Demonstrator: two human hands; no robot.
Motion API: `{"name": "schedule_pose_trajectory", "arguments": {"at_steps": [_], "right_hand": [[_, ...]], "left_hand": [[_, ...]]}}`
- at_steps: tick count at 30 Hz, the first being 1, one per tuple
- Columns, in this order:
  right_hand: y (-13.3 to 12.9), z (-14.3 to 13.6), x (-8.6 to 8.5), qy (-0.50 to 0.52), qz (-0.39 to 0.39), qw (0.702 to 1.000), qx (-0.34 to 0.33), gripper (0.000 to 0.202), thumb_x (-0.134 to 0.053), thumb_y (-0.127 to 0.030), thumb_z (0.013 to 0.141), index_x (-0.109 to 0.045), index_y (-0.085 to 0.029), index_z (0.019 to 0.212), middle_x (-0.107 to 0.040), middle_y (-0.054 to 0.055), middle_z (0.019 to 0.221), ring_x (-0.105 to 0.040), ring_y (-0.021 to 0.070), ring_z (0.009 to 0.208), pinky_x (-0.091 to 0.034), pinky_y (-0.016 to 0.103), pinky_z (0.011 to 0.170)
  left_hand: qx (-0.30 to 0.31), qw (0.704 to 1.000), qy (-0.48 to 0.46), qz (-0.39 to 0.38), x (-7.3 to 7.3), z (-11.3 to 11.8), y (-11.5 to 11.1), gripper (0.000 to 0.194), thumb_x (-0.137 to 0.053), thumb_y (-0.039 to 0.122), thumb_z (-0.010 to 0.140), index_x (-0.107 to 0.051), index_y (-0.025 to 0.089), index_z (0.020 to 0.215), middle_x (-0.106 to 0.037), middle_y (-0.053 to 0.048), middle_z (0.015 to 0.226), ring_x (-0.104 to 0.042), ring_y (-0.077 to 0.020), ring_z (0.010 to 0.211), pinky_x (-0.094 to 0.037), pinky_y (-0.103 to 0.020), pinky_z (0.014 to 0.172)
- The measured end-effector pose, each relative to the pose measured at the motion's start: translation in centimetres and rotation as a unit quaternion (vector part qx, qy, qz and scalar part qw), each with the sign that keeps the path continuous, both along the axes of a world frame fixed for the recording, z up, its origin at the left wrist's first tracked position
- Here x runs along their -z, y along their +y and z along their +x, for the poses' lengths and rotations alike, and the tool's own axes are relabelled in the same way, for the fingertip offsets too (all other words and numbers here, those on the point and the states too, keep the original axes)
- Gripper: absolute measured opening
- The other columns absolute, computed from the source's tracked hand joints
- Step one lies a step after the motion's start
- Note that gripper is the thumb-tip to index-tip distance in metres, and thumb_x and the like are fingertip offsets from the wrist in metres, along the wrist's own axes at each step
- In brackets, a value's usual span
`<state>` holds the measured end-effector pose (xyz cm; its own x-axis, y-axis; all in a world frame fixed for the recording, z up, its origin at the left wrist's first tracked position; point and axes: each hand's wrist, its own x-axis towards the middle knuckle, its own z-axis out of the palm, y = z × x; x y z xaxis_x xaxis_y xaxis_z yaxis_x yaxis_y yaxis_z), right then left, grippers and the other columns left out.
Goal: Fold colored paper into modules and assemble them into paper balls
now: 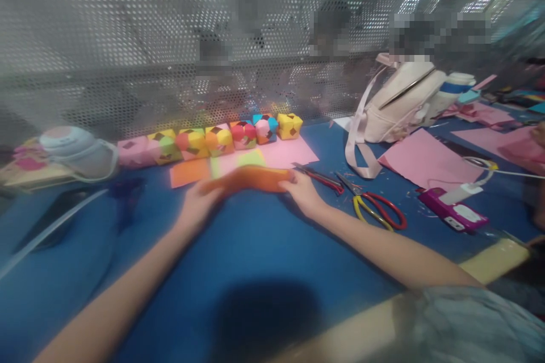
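An orange strip of paper [249, 178], bowed upward in the middle and a little blurred, stretches between my two hands above the blue table. My left hand [204, 195] is closed on its left end. At the other end my right hand [300, 186] pinches the paper between thumb and fingers. Just behind lie a second orange paper [189, 172], a light green paper [251, 159] and a pink sheet [293, 151]. Scissors with red and yellow handles [374, 207] rest right of my right hand, next to a red-handled cutter-like tool [327, 180].
A row of folded paper cubes [219, 139] stands along the perforated metal screen. A white bag [395, 102], pink sheets [430, 159] and a purple device with a white plug [453, 210] occupy the right. At left are a pale lidded container [76, 150] and a dark phone-like object [55, 218].
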<state>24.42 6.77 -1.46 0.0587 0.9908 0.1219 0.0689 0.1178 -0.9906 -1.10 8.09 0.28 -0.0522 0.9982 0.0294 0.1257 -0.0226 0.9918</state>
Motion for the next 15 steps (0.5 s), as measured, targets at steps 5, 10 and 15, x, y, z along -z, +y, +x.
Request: {"name": "schedule_pose_trajectory", "arguments": {"at_steps": [5,10,15], "right_hand": [[-0.3,0.3,-1.0,0.014,0.022,0.999,-0.024,0.032,-0.059,-0.024,0.064,-0.06,-0.021,0.096,-0.068,0.002,0.096,-0.063,0.0193,0.088,-0.051,0.031,0.077],[0.6,1.0,0.1,0.017,0.039,0.999,-0.027,0.037,-0.059,-0.015,0.055,-0.057,-0.021,0.092,-0.068,0.004,0.101,-0.062,0.0189,0.099,-0.046,0.037,0.094],[1.4,0.4,0.8,0.015,0.054,0.998,0.008,0.036,-0.057,-0.014,0.056,-0.058,-0.019,0.092,-0.067,0.004,0.102,-0.061,0.0178,0.098,-0.044,0.035,0.096]], "left_hand": [[0.016,0.999,0.005,0.05,-0.8,0.0,-0.8,0.043,-0.075,0.034,0.059,-0.064,0.014,0.096,-0.07,-0.009,0.092,-0.065,-0.0238,0.086,-0.053,-0.037,0.075],[0.05,0.997,0.028,0.043,-1.1,-0.2,-1.1,0.034,-0.071,0.025,0.058,-0.064,0.017,0.09,-0.07,-0.007,0.096,-0.063,-0.0232,0.095,-0.047,-0.038,0.091],[0.0,0.999,0.046,0.025,-0.6,0.2,-0.4,0.037,-0.066,0.028,0.059,-0.064,0.016,0.095,-0.07,-0.007,0.095,-0.063,-0.0215,0.084,-0.05,-0.034,0.075]]}}
